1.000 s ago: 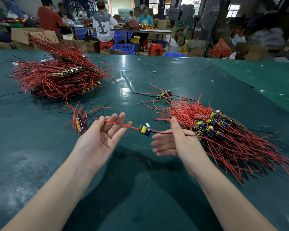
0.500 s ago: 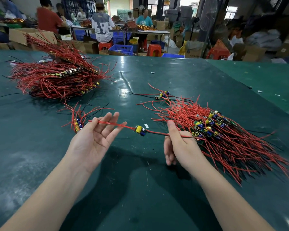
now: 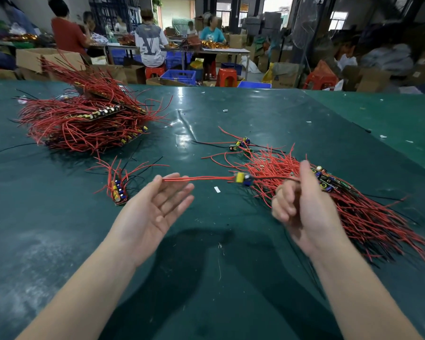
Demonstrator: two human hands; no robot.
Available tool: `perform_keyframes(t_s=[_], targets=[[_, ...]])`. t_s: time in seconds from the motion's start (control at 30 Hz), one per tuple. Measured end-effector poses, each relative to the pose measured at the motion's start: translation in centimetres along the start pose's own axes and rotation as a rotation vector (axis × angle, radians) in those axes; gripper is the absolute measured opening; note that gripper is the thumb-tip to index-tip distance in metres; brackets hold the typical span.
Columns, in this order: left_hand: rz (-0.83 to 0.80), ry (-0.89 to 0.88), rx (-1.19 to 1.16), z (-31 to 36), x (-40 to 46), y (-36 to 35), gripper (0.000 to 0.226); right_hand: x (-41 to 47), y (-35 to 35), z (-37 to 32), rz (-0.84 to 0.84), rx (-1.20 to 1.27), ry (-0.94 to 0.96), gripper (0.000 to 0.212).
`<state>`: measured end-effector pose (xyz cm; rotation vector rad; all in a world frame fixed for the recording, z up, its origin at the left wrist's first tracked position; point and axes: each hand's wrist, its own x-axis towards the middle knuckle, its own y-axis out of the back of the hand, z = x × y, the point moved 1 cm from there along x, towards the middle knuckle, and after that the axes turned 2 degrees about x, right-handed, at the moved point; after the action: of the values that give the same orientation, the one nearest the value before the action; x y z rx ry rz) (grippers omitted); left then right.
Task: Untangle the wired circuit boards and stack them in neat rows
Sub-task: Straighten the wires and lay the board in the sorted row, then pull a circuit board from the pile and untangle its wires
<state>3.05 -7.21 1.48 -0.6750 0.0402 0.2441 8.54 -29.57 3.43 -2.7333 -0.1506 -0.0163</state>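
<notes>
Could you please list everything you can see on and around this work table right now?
Table: one, dark green cover, fills the foreground.
Tall pile of wired boards: one, red wires, far left of the table.
Small neat row of boards: one, red wires with yellow and blue parts, just beyond the left hand.
Tangled heap: one, red and black wires, on the right.
Loose boards: a few, beyond the heap.
Single board: one, yellow and blue, hanging on red wires stretched between both hands.
White scrap: one, under that board.
Background: seated workers, cardboard boxes, blue crates, red stools.
Left hand: palm open, wire ends on its fingertips.
Right hand: grip blurred, curled around wires.
</notes>
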Motion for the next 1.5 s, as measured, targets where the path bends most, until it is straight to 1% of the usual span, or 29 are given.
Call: perform_keyframes(t_s=[0.1,0.2,0.27,0.33,0.47,0.53,0.6,0.67,0.73,0.8,0.87,0.9,0.97,1.03,1.1,1.17,1.27,1.33,1.37,1.43,1.5], targets=[[-0.087,0.153,0.099,-0.5,-0.2,-0.1,0.034,0.7,1.6,-1.7,0.133,0.101,0.041,0.074],[-0.101,0.259,0.165,-1.2,-0.5,-0.3,0.033,1.3,3.6,-2.7,0.285,0.115,0.046,0.076],[-0.072,0.288,0.172,-1.5,-0.6,-0.4,0.032,1.5,4.5,-3.2,0.340,0.167,-0.014,0.074],[-0.034,0.298,0.168,-1.4,-0.6,-0.4,0.031,1.4,5.2,-3.6,0.372,0.258,-0.087,0.065],[0.025,0.285,0.142,-1.0,-0.5,-0.3,0.032,1.4,5.9,-3.6,0.383,0.419,-0.209,0.054],[0.047,0.262,0.135,-0.8,-0.4,-0.2,0.032,1.4,5.9,-3.6,0.379,0.477,-0.249,0.049],[0.079,0.197,0.144,-0.6,-0.3,-0.1,0.031,1.3,5.9,-3.7,0.367,0.547,-0.272,0.045],[0.142,0.049,0.195,-0.1,0.0,0.2,0.028,1.1,5.6,-3.6,0.324,0.644,-0.279,0.041],[0.227,-0.175,0.314,0.8,0.4,0.9,0.026,0.9,5.1,-3.4,0.277,0.706,-0.256,0.036],[0.352,-0.391,0.555,1.9,0.7,2.3,0.024,0.7,4.2,-3.0,0.233,0.676,-0.233,0.030],[0.471,-0.515,0.892,2.9,0.9,3.8,0.029,0.6,3.0,-2.3,0.194,0.609,-0.247,0.032],[0.496,-0.535,1.079,3.2,1.0,4.3,0.032,0.5,2.5,-1.9,0.182,0.580,-0.265,0.036],[0.476,-0.531,1.414,3.2,1.3,5.4,0.036,0.4,1.5,-0.9,0.161,0.514,-0.309,0.040],[0.421,-0.511,1.642,2.7,1.7,6.1,0.035,0.3,0.6,0.0,0.129,0.425,-0.352,0.039],[0.407,-0.508,1.716,2.6,1.8,6.2,0.024,0.1,0.0,0.9,0.092,0.330,-0.380,0.035],[0.434,-0.535,1.697,2.8,1.8,6.1,0.020,-0.1,-0.5,1.5,0.050,0.263,-0.394,0.028],[0.452,-0.559,1.691,2.9,1.8,5.9,0.026,-0.3,-1.0,2.2,-0.004,0.203,-0.398,0.022],[0.430,-0.532,1.760,2.7,1.8,5.9,0.036,-0.4,-1.0,2.5,-0.030,0.177,-0.399,0.021],[0.419,-0.508,1.804,2.6,1.8,6.1,0.038,-0.4,-1.1,2.6,-0.037,0.170,-0.401,0.020],[0.434,-0.473,1.819,2.6,2.1,6.4,0.031,-0.4,-1.0,2.8,-0.037,0.162,-0.410,0.020],[0.475,-0.483,1.751,2.8,2.2,6.7,0.022,-0.4,-1.0,2.9,-0.039,0.168,-0.414,0.019]])
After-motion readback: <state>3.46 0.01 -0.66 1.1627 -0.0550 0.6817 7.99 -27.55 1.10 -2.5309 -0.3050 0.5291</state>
